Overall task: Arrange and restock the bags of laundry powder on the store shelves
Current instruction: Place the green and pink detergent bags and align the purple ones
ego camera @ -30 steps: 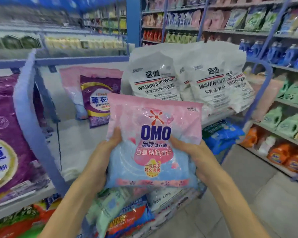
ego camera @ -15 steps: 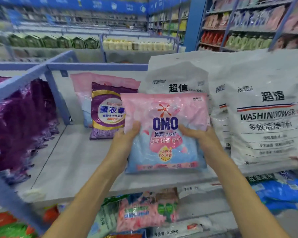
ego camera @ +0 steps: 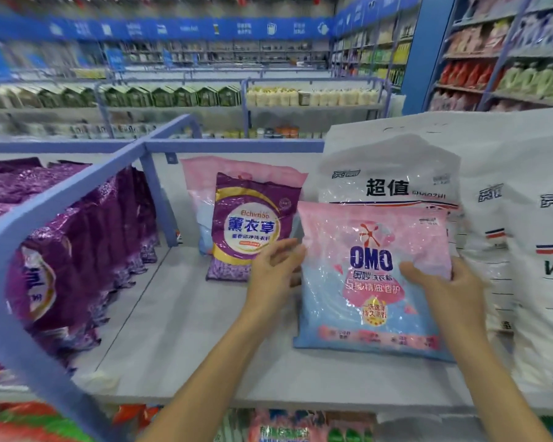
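Grey shop shelf [ego camera: 179, 330] bears a pink-and-blue plastic OMO powder bag [ego camera: 371, 282], just right of the spread fingers of the left hand [ego camera: 275, 275]; right hand [ego camera: 450, 291] pinches its edge, thumb in front.

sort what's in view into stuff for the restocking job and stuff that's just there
For the job: OMO bag, gripped by the right hand; left hand open beside it; purple lavender bag; white washing powder bags; shelf.
Just there: green cartons, yellow packs and red pouches on farther shelves.

Retail store: blue-framed grey metal shelves [ego camera: 173, 330] are carrying purple plastic laundry-powder bags [ego camera: 87, 237] at left; a blue overhead sign band [ego camera: 173, 28] is spanning the top.
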Available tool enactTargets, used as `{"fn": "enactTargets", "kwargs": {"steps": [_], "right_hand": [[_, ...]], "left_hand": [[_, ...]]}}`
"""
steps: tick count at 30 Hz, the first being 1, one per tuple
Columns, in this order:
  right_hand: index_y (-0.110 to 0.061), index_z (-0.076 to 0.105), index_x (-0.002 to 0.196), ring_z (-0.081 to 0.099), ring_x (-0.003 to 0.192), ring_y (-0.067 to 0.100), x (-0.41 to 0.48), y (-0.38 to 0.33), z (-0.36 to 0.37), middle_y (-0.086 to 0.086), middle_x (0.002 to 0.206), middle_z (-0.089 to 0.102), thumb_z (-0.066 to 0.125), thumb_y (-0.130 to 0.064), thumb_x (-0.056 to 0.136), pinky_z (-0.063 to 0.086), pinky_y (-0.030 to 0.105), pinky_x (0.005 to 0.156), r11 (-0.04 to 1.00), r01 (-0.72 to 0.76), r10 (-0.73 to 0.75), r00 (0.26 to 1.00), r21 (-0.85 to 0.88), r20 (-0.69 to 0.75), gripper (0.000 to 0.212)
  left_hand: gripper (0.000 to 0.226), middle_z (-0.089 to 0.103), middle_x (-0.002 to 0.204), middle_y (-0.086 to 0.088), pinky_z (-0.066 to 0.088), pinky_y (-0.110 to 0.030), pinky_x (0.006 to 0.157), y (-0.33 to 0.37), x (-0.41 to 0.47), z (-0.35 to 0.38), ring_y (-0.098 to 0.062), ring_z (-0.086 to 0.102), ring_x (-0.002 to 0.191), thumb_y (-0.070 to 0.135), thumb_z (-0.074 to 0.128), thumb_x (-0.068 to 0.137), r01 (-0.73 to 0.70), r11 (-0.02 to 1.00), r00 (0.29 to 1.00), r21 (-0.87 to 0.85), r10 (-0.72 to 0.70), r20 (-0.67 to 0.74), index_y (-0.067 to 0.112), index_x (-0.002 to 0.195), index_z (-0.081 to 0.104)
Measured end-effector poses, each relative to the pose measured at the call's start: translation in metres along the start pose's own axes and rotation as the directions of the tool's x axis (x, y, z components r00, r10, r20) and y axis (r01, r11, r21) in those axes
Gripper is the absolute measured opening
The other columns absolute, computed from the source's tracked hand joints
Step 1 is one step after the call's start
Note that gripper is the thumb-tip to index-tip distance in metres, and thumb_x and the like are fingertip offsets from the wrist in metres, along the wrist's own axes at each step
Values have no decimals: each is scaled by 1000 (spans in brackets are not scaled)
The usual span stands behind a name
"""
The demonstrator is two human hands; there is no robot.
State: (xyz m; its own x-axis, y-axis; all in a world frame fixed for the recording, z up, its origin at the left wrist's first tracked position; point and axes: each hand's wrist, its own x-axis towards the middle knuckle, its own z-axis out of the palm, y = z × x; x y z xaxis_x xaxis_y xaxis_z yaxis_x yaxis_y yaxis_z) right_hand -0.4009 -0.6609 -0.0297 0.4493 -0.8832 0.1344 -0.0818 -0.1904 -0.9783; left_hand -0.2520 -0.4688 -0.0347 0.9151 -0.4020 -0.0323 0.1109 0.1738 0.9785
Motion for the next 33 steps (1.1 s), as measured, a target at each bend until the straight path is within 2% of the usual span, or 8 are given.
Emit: {"fn": "enactTargets", "kwargs": {"steps": [4,6,9,15,18,25,27,33], "right_hand": [[-18,53,131,61,103,30,-15,-9,7,3,119,61,85,-26,79,49,42,85,972,42,-65,994,-232,-90,61],[-14,42,144,53,123,35,-26,-19,15,11,138,51,86,-23,79,47,50,101,932,134,-175,980,-336,-94,79],[-8,43,147,39,141,31,-46,-34,41,13,151,44,80,-12,83,34,43,114,858,307,-344,939,-412,-18,73],[-11,59,134,51,132,18,-86,-38,109,2,142,54,73,0,85,44,36,111,773,585,-528,808,-245,262,53],[-21,53,138,59,119,7,-100,-35,134,-10,132,58,74,-9,87,50,33,105,867,482,-388,813,-127,433,57],[-34,47,136,59,117,7,-112,-27,151,-16,127,61,78,-44,86,50,25,98,947,286,-159,814,-146,559,60],[-35,52,131,65,104,-3,-115,-34,147,-23,117,66,86,-38,79,53,14,87,987,151,-88,801,-58,592,62],[-23,70,115,76,93,10,-122,-39,132,-6,101,80,91,-3,67,60,21,75,977,-185,43,664,108,746,56]], "left_hand": [[31,69,111,5,47,-9,74,12,15,-51,9,60,84,12,72,92,-210,909,900,361,324,-292,18,122,64],[45,58,118,6,44,-20,93,9,28,-75,1,48,104,17,75,89,-140,828,840,543,390,-378,19,131,57],[47,60,120,-1,48,-40,98,8,40,-93,-21,55,118,25,81,85,-19,881,900,472,220,-376,21,120,51],[54,74,109,2,52,-24,72,7,46,-102,-15,70,97,22,91,72,131,935,969,331,-51,-240,12,117,63],[46,77,103,0,53,-25,68,13,35,-103,-19,71,97,12,91,71,189,951,968,245,-138,-209,10,111,69],[49,79,105,-6,58,-43,93,30,-21,-123,-25,76,99,-7,80,74,141,985,989,98,-137,-51,8,119,68],[50,78,107,-10,58,-41,90,33,-39,-129,-28,75,100,-11,76,75,107,993,994,49,-107,-10,7,120,66],[55,76,113,-12,59,-28,80,32,-76,-139,-26,74,104,-10,77,73,103,994,993,45,-105,43,5,125,66]]}}
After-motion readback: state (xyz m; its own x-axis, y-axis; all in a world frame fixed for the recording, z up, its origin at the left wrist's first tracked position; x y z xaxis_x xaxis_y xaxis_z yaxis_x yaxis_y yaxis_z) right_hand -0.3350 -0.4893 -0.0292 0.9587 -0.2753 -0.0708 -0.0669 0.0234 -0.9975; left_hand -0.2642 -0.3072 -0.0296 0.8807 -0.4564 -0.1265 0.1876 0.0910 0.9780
